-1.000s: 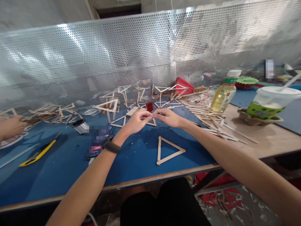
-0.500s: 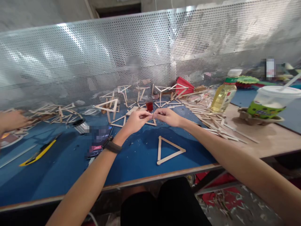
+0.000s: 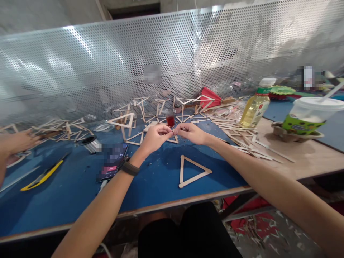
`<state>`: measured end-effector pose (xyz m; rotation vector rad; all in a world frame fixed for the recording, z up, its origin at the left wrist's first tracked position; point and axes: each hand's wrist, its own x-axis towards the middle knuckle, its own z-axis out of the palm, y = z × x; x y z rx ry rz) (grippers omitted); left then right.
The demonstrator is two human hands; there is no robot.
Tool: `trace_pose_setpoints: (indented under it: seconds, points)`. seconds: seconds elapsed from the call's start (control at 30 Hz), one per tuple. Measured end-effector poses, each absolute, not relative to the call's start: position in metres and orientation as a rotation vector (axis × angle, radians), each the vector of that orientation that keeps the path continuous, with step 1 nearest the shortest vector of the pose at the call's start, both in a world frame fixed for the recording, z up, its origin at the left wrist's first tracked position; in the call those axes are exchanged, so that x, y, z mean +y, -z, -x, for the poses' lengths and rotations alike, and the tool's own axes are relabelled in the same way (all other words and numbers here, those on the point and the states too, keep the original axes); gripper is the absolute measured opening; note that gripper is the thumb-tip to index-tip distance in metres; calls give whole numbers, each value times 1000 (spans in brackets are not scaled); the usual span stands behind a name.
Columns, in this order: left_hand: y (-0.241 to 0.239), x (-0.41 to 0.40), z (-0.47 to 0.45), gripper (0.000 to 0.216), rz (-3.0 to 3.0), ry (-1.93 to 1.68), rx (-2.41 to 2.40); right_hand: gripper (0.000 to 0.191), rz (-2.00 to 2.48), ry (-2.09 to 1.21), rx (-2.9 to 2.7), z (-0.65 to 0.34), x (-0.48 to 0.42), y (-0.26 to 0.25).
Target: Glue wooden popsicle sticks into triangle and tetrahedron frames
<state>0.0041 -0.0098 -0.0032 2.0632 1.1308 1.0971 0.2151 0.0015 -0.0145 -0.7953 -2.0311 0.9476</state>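
Note:
My left hand (image 3: 155, 137) and my right hand (image 3: 189, 133) meet fingertip to fingertip above the blue table (image 3: 150, 179), both pinched. What they hold between them is too small to make out. A flat triangle of wooden sticks (image 3: 192, 171) lies on the table just in front of my hands. Behind them stands a small cup of red liquid (image 3: 170, 120), with more stick triangles (image 3: 124, 120) around it. A dark band is on my left wrist.
A phone (image 3: 113, 161) and a yellow utility knife (image 3: 43, 175) lie at the left. Another person's hand (image 3: 16, 141) works at the far left. A pile of loose sticks (image 3: 242, 138), an oil bottle (image 3: 255, 107) and a lidded cup (image 3: 309, 116) stand right. A perforated metal screen (image 3: 107, 68) closes the back.
My hands stay pinched together in the same place. The other person's hand at the far left has shifted slightly to the right over the sticks.

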Motion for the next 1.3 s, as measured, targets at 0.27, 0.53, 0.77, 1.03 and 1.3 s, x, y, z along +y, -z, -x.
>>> trace_pose_setpoints:
  seconds: [0.27,0.53,0.77,1.03,1.3]
  points:
    - [2,-12,-5,31,-2073,-1066,1136,32,791,-925,-2040,-216,3,17]
    - [1,-12,-4,31,-2099,-1007,1212,31,795,-889,-2042,-216,3,16]
    - [1,-12,-5,31,-2072,-1000,1118,33,796,-878,-2052,-216,3,16]
    - [-1,-15,-5,32,-2089,-978,1106,32,803,-833,-2056,-217,4,15]
    - [2,-12,-2,36,-2114,-996,1088,31,809,-769,-2073,-217,3,15]
